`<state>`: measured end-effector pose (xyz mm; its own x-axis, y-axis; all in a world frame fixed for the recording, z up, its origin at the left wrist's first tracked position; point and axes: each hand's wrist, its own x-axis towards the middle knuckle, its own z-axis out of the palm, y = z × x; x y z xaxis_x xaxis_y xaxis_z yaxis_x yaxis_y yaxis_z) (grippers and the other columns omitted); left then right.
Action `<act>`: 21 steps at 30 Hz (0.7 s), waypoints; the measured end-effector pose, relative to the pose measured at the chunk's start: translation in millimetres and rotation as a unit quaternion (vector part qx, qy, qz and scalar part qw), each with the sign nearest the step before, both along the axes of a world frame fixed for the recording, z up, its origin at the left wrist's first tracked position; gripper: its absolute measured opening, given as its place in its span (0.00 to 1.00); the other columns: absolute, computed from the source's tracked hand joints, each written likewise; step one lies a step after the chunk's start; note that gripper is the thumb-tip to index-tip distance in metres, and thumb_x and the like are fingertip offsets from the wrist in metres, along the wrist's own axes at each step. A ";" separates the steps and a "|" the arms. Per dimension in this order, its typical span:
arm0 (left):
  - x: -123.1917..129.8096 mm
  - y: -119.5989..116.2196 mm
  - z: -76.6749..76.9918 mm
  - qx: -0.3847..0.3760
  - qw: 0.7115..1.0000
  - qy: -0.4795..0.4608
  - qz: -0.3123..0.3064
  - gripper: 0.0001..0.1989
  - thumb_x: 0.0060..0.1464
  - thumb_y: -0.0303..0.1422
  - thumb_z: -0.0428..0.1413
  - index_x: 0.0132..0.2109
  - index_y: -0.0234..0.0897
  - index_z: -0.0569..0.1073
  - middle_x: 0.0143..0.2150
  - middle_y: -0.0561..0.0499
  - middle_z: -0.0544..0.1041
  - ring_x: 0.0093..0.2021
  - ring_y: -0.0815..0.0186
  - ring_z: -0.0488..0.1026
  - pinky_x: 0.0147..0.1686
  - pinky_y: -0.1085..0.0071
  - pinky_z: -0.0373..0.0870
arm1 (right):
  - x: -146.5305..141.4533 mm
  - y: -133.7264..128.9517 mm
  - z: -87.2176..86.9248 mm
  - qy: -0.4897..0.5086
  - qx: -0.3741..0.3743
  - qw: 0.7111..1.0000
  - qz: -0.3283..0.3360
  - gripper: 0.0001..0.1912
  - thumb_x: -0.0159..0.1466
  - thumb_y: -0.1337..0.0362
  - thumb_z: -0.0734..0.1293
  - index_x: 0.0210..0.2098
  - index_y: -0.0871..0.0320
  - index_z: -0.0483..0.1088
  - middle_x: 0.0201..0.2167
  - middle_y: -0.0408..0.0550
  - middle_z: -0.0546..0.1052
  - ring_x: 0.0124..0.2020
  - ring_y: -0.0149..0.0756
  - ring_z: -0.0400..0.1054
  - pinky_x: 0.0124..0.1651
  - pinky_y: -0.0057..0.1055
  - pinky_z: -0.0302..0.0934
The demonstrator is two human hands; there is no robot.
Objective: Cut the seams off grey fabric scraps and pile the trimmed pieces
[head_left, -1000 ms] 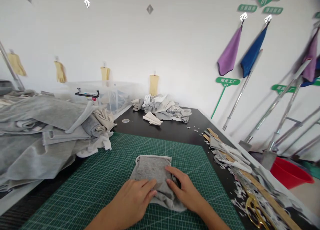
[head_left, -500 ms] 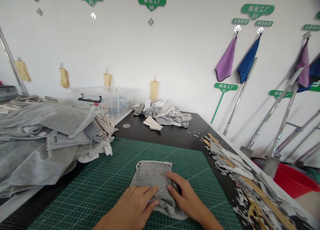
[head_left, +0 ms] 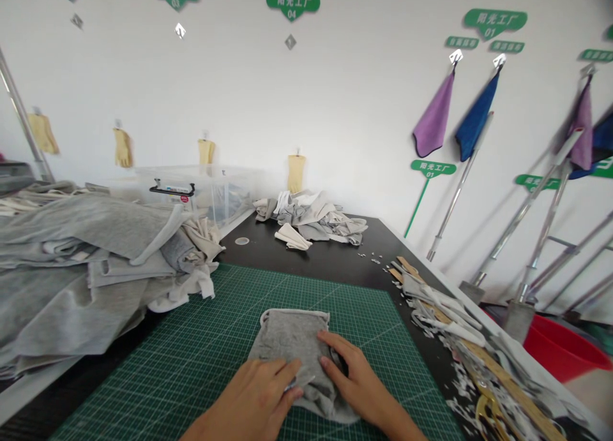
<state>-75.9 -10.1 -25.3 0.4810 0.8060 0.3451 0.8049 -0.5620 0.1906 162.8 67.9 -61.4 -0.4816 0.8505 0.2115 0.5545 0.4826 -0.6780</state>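
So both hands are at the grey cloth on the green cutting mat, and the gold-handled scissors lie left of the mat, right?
Not quite: the gold-handled scissors lie right of the mat, as the head view shows. The left hand and right hand are at the grey cloth on the green cutting mat.

Textile workshop, with green cutting mat [head_left: 201,339], heaped grey fabric [head_left: 105,227], gold-handled scissors [head_left: 486,397], numbered wall signs [head_left: 292,4]

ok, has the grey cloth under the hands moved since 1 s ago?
No, no visible shift either way: the grey cloth keeps its place against the green cutting mat. Only the camera's view has shifted.
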 end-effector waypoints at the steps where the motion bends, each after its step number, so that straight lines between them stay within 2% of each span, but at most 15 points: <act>1: -0.1 0.3 0.1 -0.001 1.000 0.005 0.001 0.15 0.62 0.29 0.51 0.55 0.41 0.67 0.43 0.50 0.78 0.37 0.59 0.77 0.37 0.64 0.73 | 0.0 -0.2 0.0 0.000 -0.001 1.000 0.000 0.23 0.67 0.52 0.61 0.59 0.52 0.66 0.61 0.51 0.68 0.63 0.44 0.60 0.66 0.46 0.52; 5: -0.4 0.9 2.3 -0.005 1.000 0.021 -0.001 0.13 0.63 0.28 0.48 0.52 0.41 0.70 0.40 0.51 0.79 0.35 0.60 0.77 0.36 0.63 0.73 | 0.5 0.4 -0.3 -0.001 -0.005 1.000 0.002 0.23 0.68 0.52 0.61 0.60 0.52 0.65 0.61 0.51 0.67 0.63 0.44 0.59 0.67 0.46 0.51; 12: -2.3 2.0 0.0 0.003 1.000 0.017 0.014 0.17 0.63 0.31 0.50 0.58 0.41 0.65 0.45 0.49 0.78 0.38 0.58 0.77 0.37 0.61 0.74 | 0.5 1.9 -2.4 -0.011 0.000 1.000 -0.002 0.24 0.68 0.52 0.60 0.61 0.53 0.64 0.62 0.51 0.66 0.64 0.43 0.58 0.67 0.45 0.51; 17: -1.4 2.7 1.5 0.005 1.000 0.028 0.009 0.13 0.63 0.28 0.48 0.52 0.41 0.70 0.40 0.50 0.79 0.35 0.59 0.77 0.36 0.63 0.73 | -0.6 0.9 0.1 -0.010 -0.003 1.000 0.002 0.24 0.68 0.52 0.60 0.60 0.52 0.65 0.62 0.51 0.67 0.63 0.43 0.59 0.66 0.45 0.52; 21: -1.7 1.7 -0.8 0.020 1.000 0.021 0.010 0.14 0.63 0.29 0.49 0.54 0.42 0.69 0.41 0.51 0.79 0.36 0.60 0.77 0.37 0.65 0.73 | -0.5 -0.2 1.1 -0.009 -0.001 1.000 0.002 0.24 0.68 0.53 0.60 0.60 0.53 0.65 0.61 0.51 0.67 0.63 0.43 0.59 0.66 0.45 0.52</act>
<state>-77.6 -8.4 -26.1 0.4805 0.8012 0.3565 0.8225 -0.5528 0.1337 162.3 67.6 -60.2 -0.4881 0.8493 0.2012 0.5649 0.4832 -0.6689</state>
